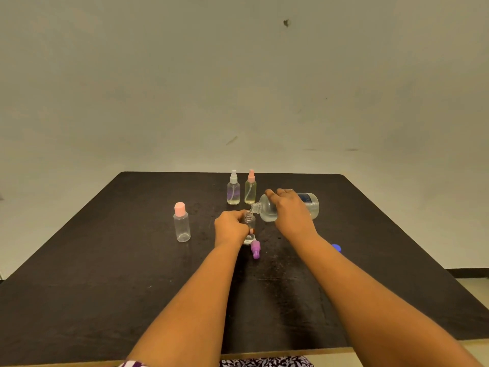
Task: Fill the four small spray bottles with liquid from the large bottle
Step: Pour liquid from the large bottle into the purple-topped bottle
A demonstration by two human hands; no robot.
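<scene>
On the table (105, 274) my right hand (291, 217) grasps the large bottle (267, 211), tipped with its mouth at the open small spray bottle (249, 221), which my left hand (230, 227) clasps upright. Pouring is under way, I judge; next comes a steady tilt, then refitting the purple spray top (256, 249) lying just beside it.

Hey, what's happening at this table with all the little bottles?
A person is pouring from the large bottle, tipped sideways in the right hand, into an open small bottle that the left hand steadies on the black table. A purple spray top lies just in front of it. A white-topped spray bottle and a pink-topped spray bottle stand behind. A pink-capped bottle, seemingly empty, stands to the left.
</scene>
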